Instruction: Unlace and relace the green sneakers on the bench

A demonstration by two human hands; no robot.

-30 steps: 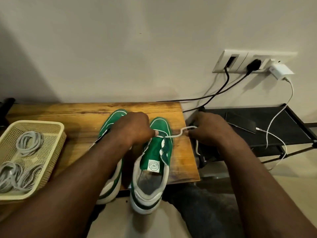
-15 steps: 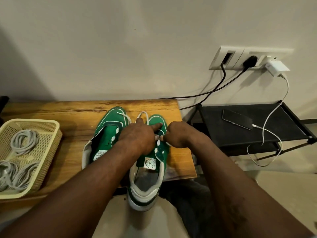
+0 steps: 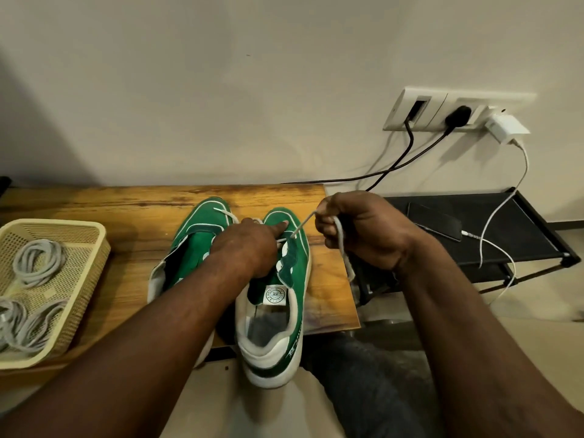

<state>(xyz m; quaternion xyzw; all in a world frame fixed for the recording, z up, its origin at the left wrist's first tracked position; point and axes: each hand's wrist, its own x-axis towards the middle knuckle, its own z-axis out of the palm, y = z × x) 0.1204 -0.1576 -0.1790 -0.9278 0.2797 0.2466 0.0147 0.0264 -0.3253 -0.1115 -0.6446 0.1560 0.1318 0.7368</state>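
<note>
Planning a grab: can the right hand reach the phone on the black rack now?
Likely yes: the phone lies just beside the right hand, nothing between. But that hand grips the white lace running to the right sneaker, so it must let go first.

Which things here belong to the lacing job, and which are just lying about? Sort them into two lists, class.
Belong: green sneaker under the hands; second green sneaker; white lace; right hand gripping the lace; left hand pressing on the sneaker; bench.
Lying about: basket; coiled cables; phone; charger; black rack.
</note>
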